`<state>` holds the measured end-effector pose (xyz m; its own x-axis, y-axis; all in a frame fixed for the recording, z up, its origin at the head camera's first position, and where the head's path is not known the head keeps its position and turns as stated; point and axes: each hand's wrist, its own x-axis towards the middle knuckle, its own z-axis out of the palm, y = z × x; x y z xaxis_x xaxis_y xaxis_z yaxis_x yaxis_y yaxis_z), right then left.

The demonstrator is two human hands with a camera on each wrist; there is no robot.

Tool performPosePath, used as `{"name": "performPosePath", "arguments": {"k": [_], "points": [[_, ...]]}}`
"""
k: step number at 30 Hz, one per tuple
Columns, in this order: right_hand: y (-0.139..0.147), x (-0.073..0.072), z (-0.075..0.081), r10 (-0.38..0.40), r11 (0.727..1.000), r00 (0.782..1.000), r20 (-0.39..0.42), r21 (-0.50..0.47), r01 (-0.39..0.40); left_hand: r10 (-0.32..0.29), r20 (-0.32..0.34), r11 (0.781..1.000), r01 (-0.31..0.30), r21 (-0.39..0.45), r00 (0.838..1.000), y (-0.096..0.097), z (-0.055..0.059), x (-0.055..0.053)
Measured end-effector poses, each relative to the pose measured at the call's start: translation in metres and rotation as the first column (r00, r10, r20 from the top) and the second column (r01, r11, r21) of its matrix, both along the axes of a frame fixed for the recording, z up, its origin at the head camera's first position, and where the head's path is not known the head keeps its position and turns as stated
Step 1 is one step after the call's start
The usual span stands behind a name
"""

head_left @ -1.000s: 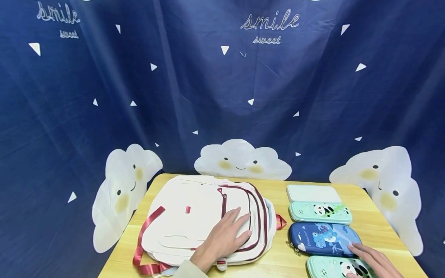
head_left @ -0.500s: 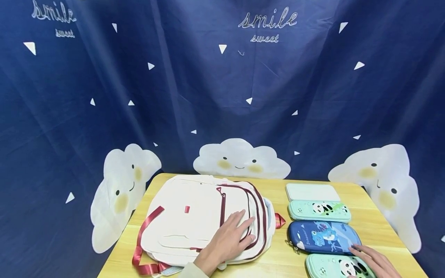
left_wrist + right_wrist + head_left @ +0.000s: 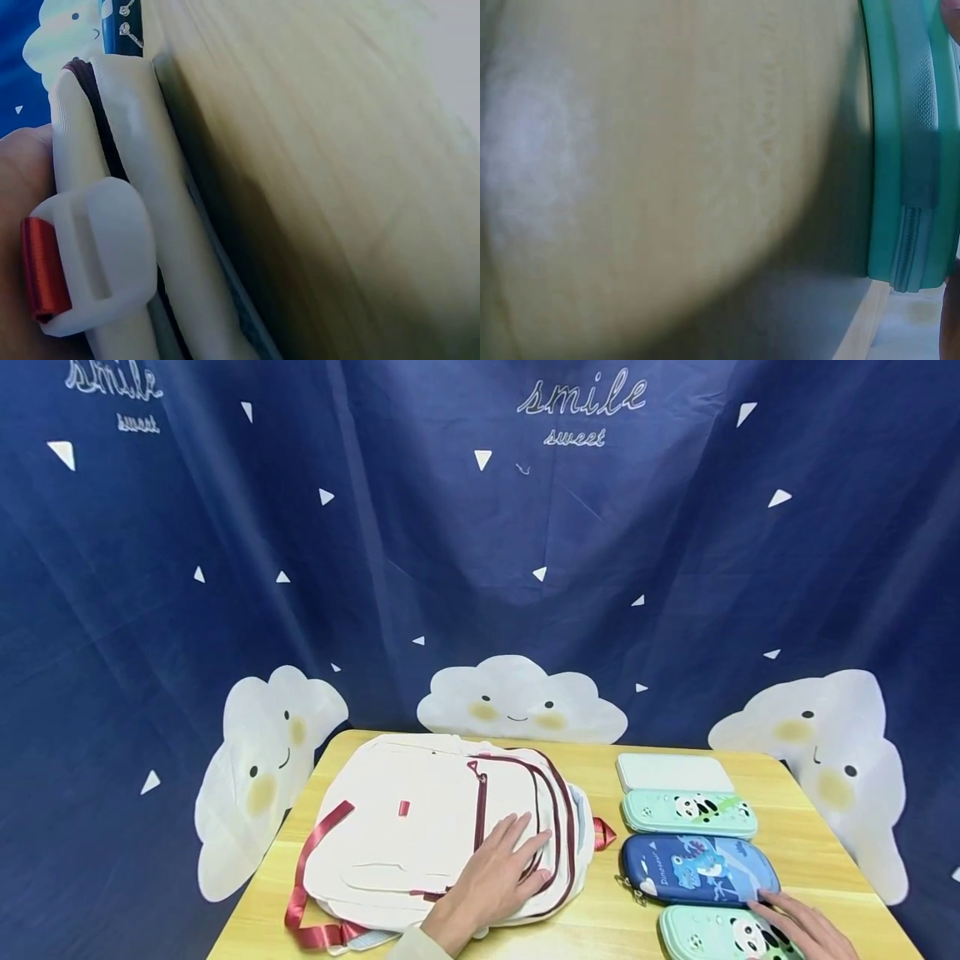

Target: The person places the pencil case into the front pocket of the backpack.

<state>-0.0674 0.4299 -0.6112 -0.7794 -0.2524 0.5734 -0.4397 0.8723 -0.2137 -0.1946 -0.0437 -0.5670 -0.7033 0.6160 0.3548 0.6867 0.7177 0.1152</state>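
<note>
Four cases lie in a row along the desk's (image 3: pixel 817 827) right edge, none yet moved. Our left hand (image 3: pixel 498 872) rests flat, fingers straight, on the white backpack (image 3: pixel 420 835), which lies zipped near the desk's left edge. Our right hand (image 3: pixel 802 922) touches the nearest green case (image 3: pixel 712 935) at the front right corner with relaxed fingers, not gripping it.

1 white backpack (image 3: pixel 420 843), 4 pencil cases: 1 white (image 3: pixel 673 772), 2 green with pandas (image 3: pixel 686 813) (image 3: pixel 720 937), 1 blue (image 3: pixel 697 870). 2 hands (image 3: pixel 491 881) (image 3: pixel 806 927).
</note>
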Motion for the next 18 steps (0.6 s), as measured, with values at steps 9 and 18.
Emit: {"name": "performPosePath", "arguments": {"k": [9,18], "points": [[-0.002,0.006,-0.006,-0.057,0.994,0.988,0.146,-0.079,0.069,-0.014,-0.126,1.000,0.015,0.002,0.992,0.001,-0.007,-0.001],[-0.004,0.007,-0.012,-0.105,0.985,0.978,0.182,-0.118,0.128,-0.031,-0.180,0.999,0.032,0.007,0.983,0.001,-0.009,-0.002]]}}
